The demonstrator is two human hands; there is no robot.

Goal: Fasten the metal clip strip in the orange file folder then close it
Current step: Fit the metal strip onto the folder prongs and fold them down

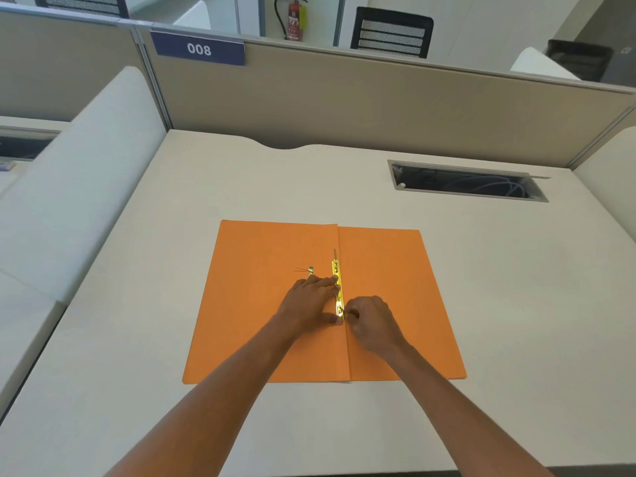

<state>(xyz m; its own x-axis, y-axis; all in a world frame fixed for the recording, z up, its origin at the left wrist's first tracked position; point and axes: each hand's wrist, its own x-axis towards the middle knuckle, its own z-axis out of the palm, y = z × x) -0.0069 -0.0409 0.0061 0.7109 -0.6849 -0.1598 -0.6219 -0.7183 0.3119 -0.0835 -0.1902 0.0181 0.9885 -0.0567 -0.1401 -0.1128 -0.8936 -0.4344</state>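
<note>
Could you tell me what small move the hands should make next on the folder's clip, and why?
Probably press the near prong flat: the right hand pinches at the near end of the metal strip, the left hand steadies it, and the orange folder lies open.

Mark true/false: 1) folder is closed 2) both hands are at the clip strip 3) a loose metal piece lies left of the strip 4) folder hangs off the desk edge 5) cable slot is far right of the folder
1) False. The folder lies open flat.
2) True. The left hand rests along the strip; the right hand pinches at its near end.
3) True. A small metal piece lies on the left flap.
4) False. It sits fully on the desk.
5) True. The cable slot is there.
</note>
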